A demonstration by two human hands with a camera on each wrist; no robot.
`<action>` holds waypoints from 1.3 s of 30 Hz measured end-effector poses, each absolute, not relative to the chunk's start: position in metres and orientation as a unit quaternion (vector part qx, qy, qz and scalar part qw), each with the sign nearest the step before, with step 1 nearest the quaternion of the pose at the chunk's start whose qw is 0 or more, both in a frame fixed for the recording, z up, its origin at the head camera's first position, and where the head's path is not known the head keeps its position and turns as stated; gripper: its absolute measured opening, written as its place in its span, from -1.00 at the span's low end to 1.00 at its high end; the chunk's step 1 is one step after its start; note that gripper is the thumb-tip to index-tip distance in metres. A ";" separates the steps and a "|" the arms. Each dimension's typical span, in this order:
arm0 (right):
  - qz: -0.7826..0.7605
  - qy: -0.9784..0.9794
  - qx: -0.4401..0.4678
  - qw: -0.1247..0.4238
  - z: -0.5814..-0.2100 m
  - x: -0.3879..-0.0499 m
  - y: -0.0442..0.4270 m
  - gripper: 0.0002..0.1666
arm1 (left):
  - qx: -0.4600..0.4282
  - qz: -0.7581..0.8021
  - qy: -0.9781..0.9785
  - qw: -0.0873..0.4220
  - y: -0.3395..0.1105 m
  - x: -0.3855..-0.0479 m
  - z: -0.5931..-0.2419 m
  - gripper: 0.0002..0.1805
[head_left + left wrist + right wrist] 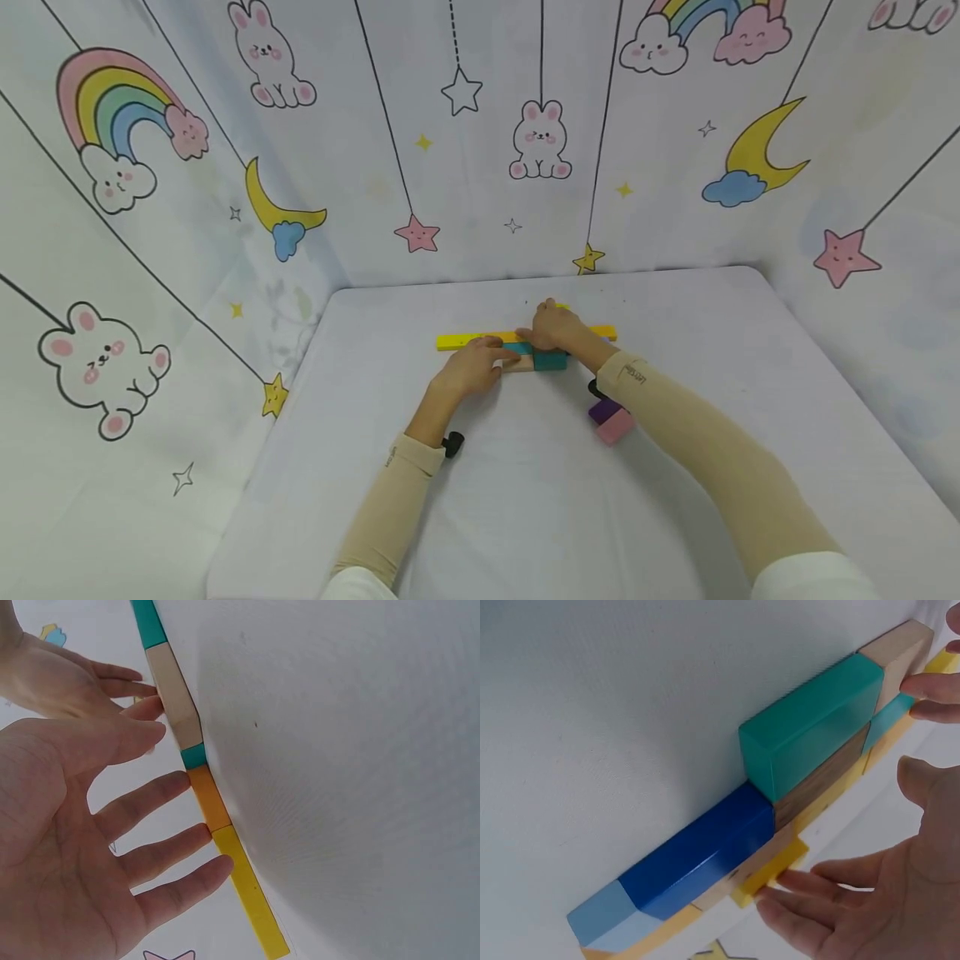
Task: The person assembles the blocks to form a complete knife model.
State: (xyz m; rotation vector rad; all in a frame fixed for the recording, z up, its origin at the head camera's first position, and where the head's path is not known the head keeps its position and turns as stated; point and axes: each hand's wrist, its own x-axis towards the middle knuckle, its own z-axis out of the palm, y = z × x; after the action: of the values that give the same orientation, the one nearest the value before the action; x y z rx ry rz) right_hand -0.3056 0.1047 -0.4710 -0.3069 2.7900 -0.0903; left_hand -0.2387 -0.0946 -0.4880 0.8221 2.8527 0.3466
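Observation:
My left hand point(472, 367) reaches to a low row of coloured blocks. In the left wrist view its fairly straight fingertips touch or nearly touch an orange block point(210, 799) and a yellow block point(251, 892). A plain wooden block point(174, 694) lies close to the thumb. Behind the row, my right hand point(557, 327) touches a small yellow block point(771, 874) with its fingertips, the thumb apart from it. A teal block point(814, 724) stands in front, beside a dark blue block point(701, 855) and a light blue block point(615, 919).
A purple block point(603, 410) and a pink block point(617, 427) lie together under the right forearm. The white-covered table point(525, 517) ends at the back against a patterned cloth point(480, 192). A black device point(453, 444) sits at the left wrist.

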 end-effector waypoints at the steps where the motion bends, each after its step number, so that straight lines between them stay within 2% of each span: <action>1: -0.030 0.980 -0.108 0.167 -0.471 -0.306 0.106 0.06 | 0.275 0.114 0.952 0.077 -0.094 -0.239 -0.488 -0.56; 7: -0.015 0.979 -0.110 0.170 -0.468 -0.308 0.115 -0.09 | 0.272 0.110 0.953 0.079 -0.092 -0.239 -0.486 -0.56; 17: -0.025 0.981 -0.100 0.162 -0.471 -0.315 0.142 -0.10 | 0.267 0.117 0.954 0.077 -0.093 -0.238 -0.487 -0.56; 35: -0.026 0.976 -0.134 0.168 -0.469 -0.319 0.181 -0.15 | 0.269 0.115 0.953 0.075 -0.094 -0.238 -0.488 -0.55; 39: 0.008 0.970 -0.173 0.168 -0.465 -0.317 0.187 -0.27 | 0.270 0.115 0.953 0.076 -0.093 -0.238 -0.488 -0.55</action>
State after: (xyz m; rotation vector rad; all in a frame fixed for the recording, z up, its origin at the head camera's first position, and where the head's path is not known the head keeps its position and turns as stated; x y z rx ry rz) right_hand -0.3166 0.1873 -0.4653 -0.4913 2.7600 0.0236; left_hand -0.2376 -0.0934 -0.4883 0.8100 2.8578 0.3435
